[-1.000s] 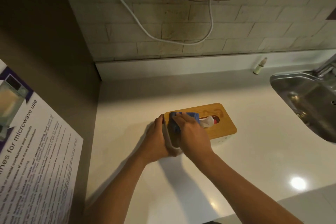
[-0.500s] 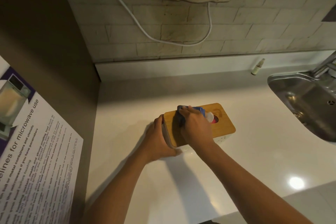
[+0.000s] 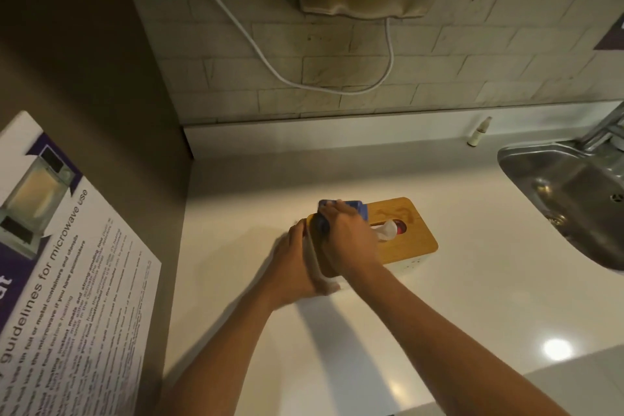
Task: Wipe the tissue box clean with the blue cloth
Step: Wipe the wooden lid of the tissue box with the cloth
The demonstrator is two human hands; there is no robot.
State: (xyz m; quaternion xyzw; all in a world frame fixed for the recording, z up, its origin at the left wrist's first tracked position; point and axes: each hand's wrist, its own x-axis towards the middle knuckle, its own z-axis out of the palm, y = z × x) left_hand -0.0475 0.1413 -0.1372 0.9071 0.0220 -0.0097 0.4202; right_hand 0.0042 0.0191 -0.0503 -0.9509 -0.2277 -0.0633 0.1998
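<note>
Head view. The tissue box (image 3: 388, 236) sits on the pale surface (image 3: 456, 297) just above frame centre, its long axis running from about 8 o'clock to 2 o'clock. It has a wooden lid with a slot, from which a white tissue (image 3: 385, 230) protrudes. The sink (image 3: 567, 199) lies well apart at 3 o'clock; a small bottle (image 3: 477, 131) stands against the back wall at 1 o'clock.

The left hand (image 3: 293, 267) grips the near-left end of the box, fingers curled round its end wall — a bracing hold. The right hand (image 3: 347, 236) lies on the lid with the blue cloth (image 3: 351, 208) beneath it; the fingers are bent over the cloth and press it onto the wood at the far-left corner, roughly 10 o'clock of the box. Blue shows only past the fingertips, so the fold of the cloth cannot be told.

Procedure for the step in hand, as judged:
1. Keep the left hand clamped so the box cannot slide on the smooth surface.
2. Stroke along the lid's length with flat, even pressure.
3. Steer round the slot — a cloth edge catching the tissue would drag it out.
4. The right half of the lid and the white side walls appear not yet covered; work toward 2 o'clock, then take the sides.
</note>
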